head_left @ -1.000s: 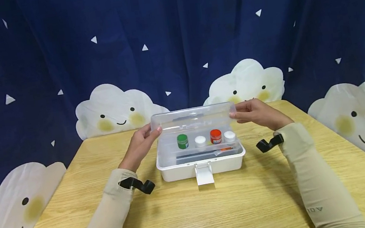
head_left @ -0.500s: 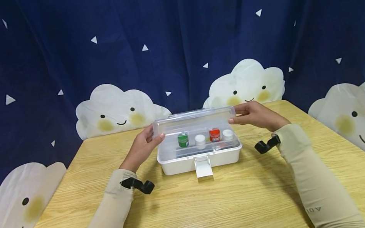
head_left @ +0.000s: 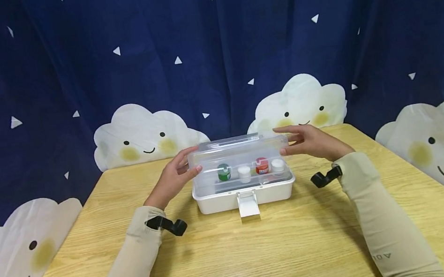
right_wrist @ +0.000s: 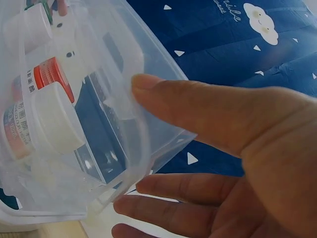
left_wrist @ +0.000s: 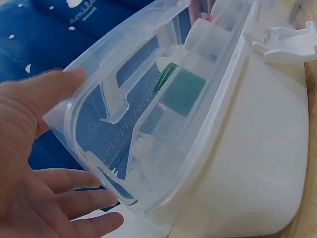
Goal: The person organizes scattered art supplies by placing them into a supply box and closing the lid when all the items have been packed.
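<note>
A white box (head_left: 214, 202) with a clear hinged lid (head_left: 234, 153) stands on the table, the lid tilted partway over it. My left hand (head_left: 171, 178) holds the lid's left end, thumb at its front edge and other fingers behind the end. At the right end my right hand (head_left: 305, 144) holds it the same way. Through the clear plastic show a green-capped paint jar (head_left: 224, 172), a red-capped paint jar (right_wrist: 53, 78) and two white-capped jars, one (right_wrist: 58, 118) nearest the right hand. The white latch (head_left: 248, 205) hangs down in front.
The box sits toward the back of a wooden table (head_left: 238, 254). Behind it hangs a dark blue curtain (head_left: 198, 28) printed with clouds and triangles. Both wrists wear black camera mounts, one (head_left: 167, 225) left of the box and another (head_left: 326, 177) on its right.
Both hands have tipped the lid forward and down, so it now overlaps the jars and its top handle shows. The box has shifted slightly back.
</note>
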{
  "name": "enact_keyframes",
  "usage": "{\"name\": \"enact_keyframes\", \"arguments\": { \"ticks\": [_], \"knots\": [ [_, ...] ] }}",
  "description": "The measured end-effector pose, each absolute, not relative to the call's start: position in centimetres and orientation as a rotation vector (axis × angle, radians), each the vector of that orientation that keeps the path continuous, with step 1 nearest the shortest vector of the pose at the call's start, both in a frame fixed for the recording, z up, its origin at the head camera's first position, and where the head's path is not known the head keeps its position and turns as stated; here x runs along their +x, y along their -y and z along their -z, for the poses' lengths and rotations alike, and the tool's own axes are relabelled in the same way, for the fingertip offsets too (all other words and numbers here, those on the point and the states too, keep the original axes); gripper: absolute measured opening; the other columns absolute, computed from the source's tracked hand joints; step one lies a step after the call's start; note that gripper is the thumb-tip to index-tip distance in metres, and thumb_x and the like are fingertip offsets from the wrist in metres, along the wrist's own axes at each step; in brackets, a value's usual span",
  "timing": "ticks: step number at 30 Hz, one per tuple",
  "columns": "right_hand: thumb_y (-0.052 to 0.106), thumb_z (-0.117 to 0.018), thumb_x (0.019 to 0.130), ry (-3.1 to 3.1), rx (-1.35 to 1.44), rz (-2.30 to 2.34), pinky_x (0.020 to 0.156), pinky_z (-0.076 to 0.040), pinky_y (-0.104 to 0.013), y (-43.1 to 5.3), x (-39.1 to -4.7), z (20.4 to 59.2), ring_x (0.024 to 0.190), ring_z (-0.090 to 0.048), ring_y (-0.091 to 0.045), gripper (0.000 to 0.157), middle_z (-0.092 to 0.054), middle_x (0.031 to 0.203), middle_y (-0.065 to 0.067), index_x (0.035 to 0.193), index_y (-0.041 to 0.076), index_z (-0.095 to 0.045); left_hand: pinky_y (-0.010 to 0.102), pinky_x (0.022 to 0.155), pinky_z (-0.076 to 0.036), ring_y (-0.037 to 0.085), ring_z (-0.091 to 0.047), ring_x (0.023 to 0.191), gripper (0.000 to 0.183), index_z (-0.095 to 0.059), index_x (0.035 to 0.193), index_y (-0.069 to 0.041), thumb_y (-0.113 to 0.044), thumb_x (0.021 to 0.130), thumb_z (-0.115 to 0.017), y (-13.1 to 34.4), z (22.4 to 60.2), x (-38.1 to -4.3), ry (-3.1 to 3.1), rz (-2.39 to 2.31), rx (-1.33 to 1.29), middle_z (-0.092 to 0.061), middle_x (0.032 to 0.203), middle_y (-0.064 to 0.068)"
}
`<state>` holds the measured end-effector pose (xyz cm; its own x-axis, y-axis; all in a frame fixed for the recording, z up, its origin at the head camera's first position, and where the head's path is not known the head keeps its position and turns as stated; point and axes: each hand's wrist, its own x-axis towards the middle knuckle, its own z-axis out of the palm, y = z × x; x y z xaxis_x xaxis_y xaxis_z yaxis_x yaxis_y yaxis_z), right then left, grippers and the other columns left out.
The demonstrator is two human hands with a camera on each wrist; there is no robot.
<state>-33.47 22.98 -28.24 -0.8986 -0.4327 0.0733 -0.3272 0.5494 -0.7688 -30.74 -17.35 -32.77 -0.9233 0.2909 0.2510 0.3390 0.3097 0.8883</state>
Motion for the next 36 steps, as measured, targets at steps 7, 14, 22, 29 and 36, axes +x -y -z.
{"name": "enact_keyframes", "arguments": {
  "ticks": [7,14,22,29,36],
  "knots": [
    [0.043,-0.077,0.079,-2.699,-0.686,1.209,0.097,-0.045,-0.052,-23.18,-33.22,28.14,0.126,-0.050,-0.035,0.069,-0.053,0.138,-0.009,0.140,0.025,-0.051,0.050,0.101,-0.042,0.032,-0.047,0.130,0.057,-0.050,0.137,-0.034,-0.035,0.086,-0.074,17.55,32.54,-30.83,2.518,1.730,-0.612,-0.043,0.147,0.005],
    [0.037,-0.078,0.080,-2.695,-0.743,1.189,0.092,-0.050,-0.047,-23.27,-33.10,28.08,0.124,-0.050,-0.034,0.064,-0.052,0.137,-0.008,0.136,0.021,-0.054,0.048,0.098,-0.045,0.034,-0.047,0.129,0.059,-0.050,0.136,-0.026,-0.033,0.084,-0.076,17.65,32.21,-30.51,2.555,1.700,-0.630,-0.042,0.147,0.007],
    [0.034,-0.080,0.079,-2.642,-0.711,1.178,0.093,-0.049,-0.049,-23.14,-32.85,27.74,0.118,-0.055,-0.039,0.064,-0.050,0.137,-0.016,0.135,0.020,-0.053,0.048,0.099,-0.044,0.036,-0.044,0.130,0.057,-0.051,0.133,-0.027,-0.029,0.083,-0.077,17.61,32.03,-30.26,2.601,1.653,-0.627,-0.038,0.148,0.009],
    [0.031,-0.080,0.079,-2.642,-0.733,1.100,0.092,-0.050,-0.048,-22.96,-32.72,27.67,0.117,-0.054,-0.041,0.067,-0.048,0.138,-0.020,0.137,0.018,-0.050,0.052,0.106,-0.036,0.039,-0.040,0.133,0.062,-0.050,0.137,-0.026,-0.026,0.082,-0.078,17.58,31.85,-30.12,2.669,1.556,-0.656,-0.035,0.152,0.004],
    [0.031,-0.081,0.078,-2.675,-0.723,0.992,0.091,-0.051,-0.046,-22.72,-32.60,27.71,0.116,-0.056,-0.039,0.068,-0.049,0.137,-0.021,0.137,0.018,-0.050,0.052,0.108,-0.033,0.038,-0.041,0.133,0.066,-0.049,0.138,-0.025,-0.025,0.080,-0.080,17.56,31.83,-30.10,2.732,1.481,-0.668,-0.032,0.154,0.003]
  ]
}}
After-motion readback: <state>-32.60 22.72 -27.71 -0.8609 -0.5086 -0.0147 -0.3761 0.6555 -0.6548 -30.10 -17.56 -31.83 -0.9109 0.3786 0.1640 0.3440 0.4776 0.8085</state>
